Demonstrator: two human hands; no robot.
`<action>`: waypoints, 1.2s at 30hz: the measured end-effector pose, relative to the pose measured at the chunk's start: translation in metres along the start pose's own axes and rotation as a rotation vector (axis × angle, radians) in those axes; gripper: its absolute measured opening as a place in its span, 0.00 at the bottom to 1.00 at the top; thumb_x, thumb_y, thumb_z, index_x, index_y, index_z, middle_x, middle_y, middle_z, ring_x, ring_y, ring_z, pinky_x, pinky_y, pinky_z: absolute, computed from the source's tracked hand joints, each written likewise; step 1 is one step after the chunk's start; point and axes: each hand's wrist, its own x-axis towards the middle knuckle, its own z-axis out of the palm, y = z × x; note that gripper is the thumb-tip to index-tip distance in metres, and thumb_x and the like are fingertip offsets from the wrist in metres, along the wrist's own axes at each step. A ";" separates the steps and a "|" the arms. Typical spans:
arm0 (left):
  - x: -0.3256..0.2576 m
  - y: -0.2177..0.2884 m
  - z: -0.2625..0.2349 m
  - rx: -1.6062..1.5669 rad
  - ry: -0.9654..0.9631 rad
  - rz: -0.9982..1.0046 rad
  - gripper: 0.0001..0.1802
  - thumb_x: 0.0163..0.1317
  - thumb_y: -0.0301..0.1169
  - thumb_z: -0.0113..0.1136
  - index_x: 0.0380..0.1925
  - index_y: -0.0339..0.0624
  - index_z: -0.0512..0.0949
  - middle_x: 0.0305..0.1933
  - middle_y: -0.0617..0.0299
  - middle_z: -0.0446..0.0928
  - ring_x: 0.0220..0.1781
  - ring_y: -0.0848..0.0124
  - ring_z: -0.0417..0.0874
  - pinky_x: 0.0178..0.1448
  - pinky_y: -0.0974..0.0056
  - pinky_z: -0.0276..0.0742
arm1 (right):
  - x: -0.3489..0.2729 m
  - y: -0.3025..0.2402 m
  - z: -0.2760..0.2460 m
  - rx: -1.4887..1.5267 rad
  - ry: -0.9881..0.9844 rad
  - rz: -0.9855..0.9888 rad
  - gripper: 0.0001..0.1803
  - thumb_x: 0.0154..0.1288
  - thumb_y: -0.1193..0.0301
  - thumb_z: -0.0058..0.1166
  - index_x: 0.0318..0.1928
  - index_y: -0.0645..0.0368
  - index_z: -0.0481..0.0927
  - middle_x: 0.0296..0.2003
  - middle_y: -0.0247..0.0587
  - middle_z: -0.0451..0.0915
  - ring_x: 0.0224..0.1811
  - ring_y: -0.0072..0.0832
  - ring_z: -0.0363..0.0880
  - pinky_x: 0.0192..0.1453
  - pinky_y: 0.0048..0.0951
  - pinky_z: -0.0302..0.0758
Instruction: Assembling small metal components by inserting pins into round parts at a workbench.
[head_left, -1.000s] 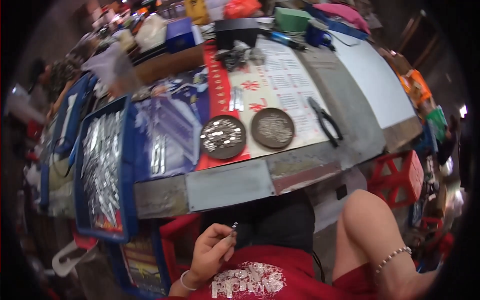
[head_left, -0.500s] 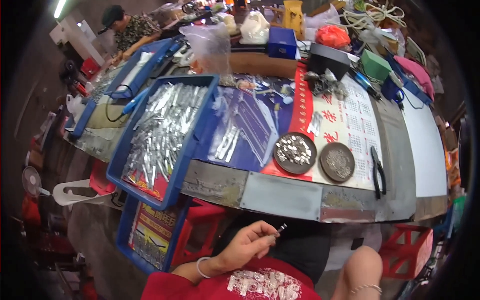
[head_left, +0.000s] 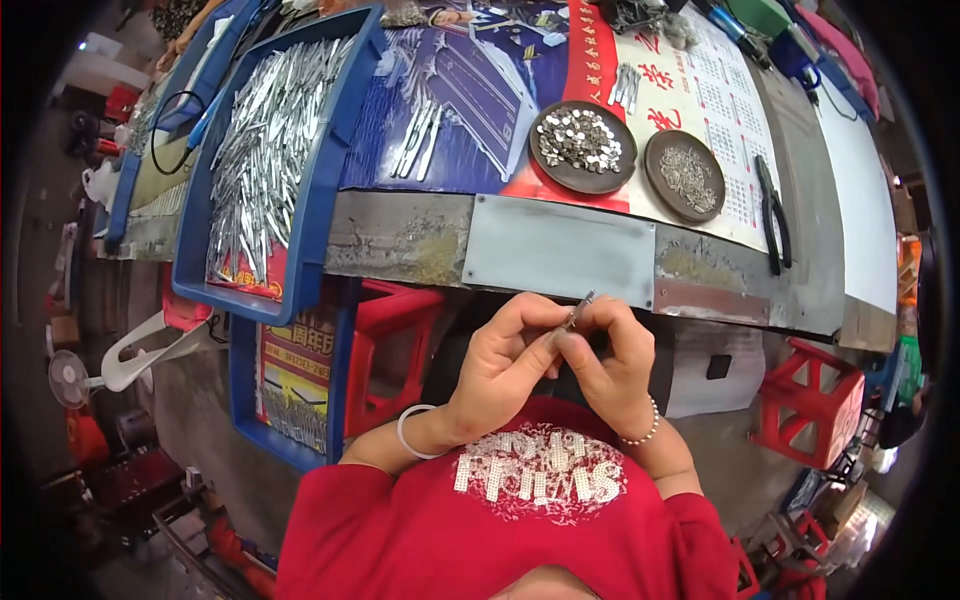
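My left hand (head_left: 508, 362) and my right hand (head_left: 614, 362) meet in front of my chest, just below the table's near edge. Their fingertips pinch a small, slim silver metal piece (head_left: 583, 304) from both sides. Most of it is covered by the fingers, so its kind does not show. Beyond them on the table, a dark round dish (head_left: 545, 176) holds small shiny discs. A second dark dish (head_left: 655, 183) beside it holds tiny metal bits. Black-handled pliers (head_left: 773, 215) lie to their right.
A blue tray (head_left: 303, 225) full of slim silver pieces rests at the left, over a lower blue tray (head_left: 240, 400). Several silver strips (head_left: 418, 142) lie on the blue poster. A grey metal plate (head_left: 560, 248) lines the table edge. Red stools (head_left: 815, 405) stand below.
My right hand has come up to join the left at the metal piece. My left hand has risen toward the table edge, and the view has tilted down.
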 end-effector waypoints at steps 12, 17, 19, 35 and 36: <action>-0.011 0.002 -0.004 -0.171 -0.050 -0.248 0.08 0.67 0.23 0.49 0.45 0.35 0.70 0.32 0.67 0.69 0.27 0.83 0.67 0.31 0.77 0.64 | 0.004 0.009 -0.026 0.376 -0.194 0.338 0.32 0.72 0.48 0.32 0.21 0.63 0.67 0.16 0.35 0.68 0.17 0.18 0.65 0.19 0.21 0.60; -0.014 0.004 -0.005 -0.242 -0.093 -0.338 0.08 0.66 0.24 0.51 0.44 0.35 0.70 0.28 0.68 0.69 0.25 0.83 0.66 0.29 0.77 0.63 | 0.011 0.002 -0.027 0.195 -0.319 0.103 0.20 0.71 0.65 0.41 0.21 0.64 0.67 0.15 0.39 0.66 0.14 0.30 0.65 0.19 0.27 0.61; -0.016 0.004 -0.005 -0.240 -0.092 -0.362 0.08 0.66 0.25 0.51 0.43 0.36 0.70 0.27 0.69 0.69 0.25 0.83 0.66 0.29 0.77 0.63 | 0.012 -0.005 -0.023 -0.041 -0.317 -0.019 0.16 0.67 0.71 0.44 0.21 0.64 0.69 0.15 0.42 0.65 0.15 0.40 0.66 0.19 0.32 0.61; -0.014 -0.001 -0.004 -0.022 -0.062 -0.032 0.12 0.66 0.19 0.47 0.49 0.36 0.68 0.43 0.64 0.67 0.33 0.83 0.69 0.34 0.78 0.66 | -0.014 0.000 -0.003 0.405 -0.182 0.247 0.13 0.64 0.71 0.56 0.27 0.62 0.66 0.22 0.35 0.72 0.25 0.21 0.76 0.29 0.19 0.71; -0.015 0.000 -0.004 -0.028 -0.049 -0.056 0.12 0.66 0.18 0.47 0.49 0.36 0.68 0.43 0.64 0.67 0.32 0.83 0.69 0.34 0.78 0.66 | -0.013 0.002 -0.005 0.382 -0.185 0.221 0.15 0.65 0.67 0.55 0.27 0.63 0.67 0.21 0.36 0.72 0.23 0.20 0.74 0.27 0.20 0.70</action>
